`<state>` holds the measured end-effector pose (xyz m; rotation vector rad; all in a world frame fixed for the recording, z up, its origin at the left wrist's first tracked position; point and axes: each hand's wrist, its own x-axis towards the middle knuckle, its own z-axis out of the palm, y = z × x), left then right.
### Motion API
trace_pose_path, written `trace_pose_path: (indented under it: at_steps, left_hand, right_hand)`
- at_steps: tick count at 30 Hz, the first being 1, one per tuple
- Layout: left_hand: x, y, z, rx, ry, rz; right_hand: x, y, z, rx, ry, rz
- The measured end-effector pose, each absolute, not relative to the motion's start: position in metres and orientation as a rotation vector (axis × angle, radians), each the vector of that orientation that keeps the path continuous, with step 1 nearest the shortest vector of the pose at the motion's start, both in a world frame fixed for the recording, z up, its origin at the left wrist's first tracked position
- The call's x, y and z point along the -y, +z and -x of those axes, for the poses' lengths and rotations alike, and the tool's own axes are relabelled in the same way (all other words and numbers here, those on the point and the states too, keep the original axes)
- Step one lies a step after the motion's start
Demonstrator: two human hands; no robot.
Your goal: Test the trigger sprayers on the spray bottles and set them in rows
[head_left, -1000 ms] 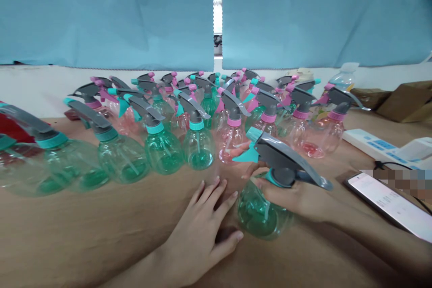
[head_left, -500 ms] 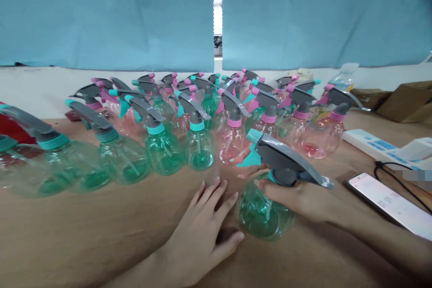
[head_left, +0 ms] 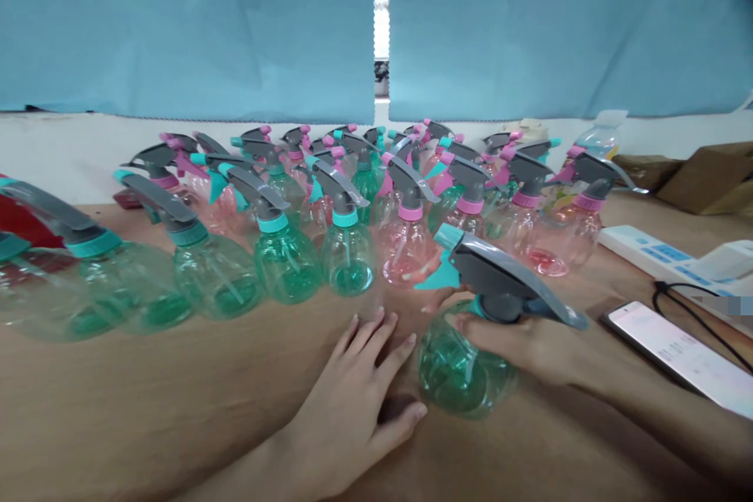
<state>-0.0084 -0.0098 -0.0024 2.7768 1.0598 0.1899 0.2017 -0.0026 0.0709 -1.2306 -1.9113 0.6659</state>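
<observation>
My right hand (head_left: 518,341) is wrapped round the neck of a green spray bottle (head_left: 464,369) with a grey trigger head (head_left: 500,274) and a teal nozzle. The bottle stands on the wooden table (head_left: 147,408), tilted slightly. Flat on the table just left of the bottle lies my left hand (head_left: 358,392), fingers stretched out and apart, the thumb close to the bottle's base. Behind both hands stand several green and pink spray bottles (head_left: 347,243) in rows.
A phone (head_left: 676,349) with a lit screen lies at the right, with a black cable (head_left: 694,310) and a white power strip (head_left: 652,247) behind it. Brown cardboard (head_left: 706,176) sits at the far right. Blue curtains (head_left: 188,23) hang behind the table.
The held bottle has shifted very slightly to the right with my right hand. My left hand has stayed flat in place.
</observation>
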Motion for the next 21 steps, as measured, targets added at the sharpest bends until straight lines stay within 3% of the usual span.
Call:
trace_pose_path:
  at_steps: [6, 21]
  left_hand:
    - [0.010, -0.005, 0.009, -1.058, 0.224, -2.780]
    - [0.011, -0.004, 0.008, -1.056, 0.228, -2.754]
  right_hand:
    - [0.005, 0.077, -0.196, 1.794, 0.914, 1.250]
    - [0.006, 0.082, -0.191, 1.781, 0.822, 1.351]
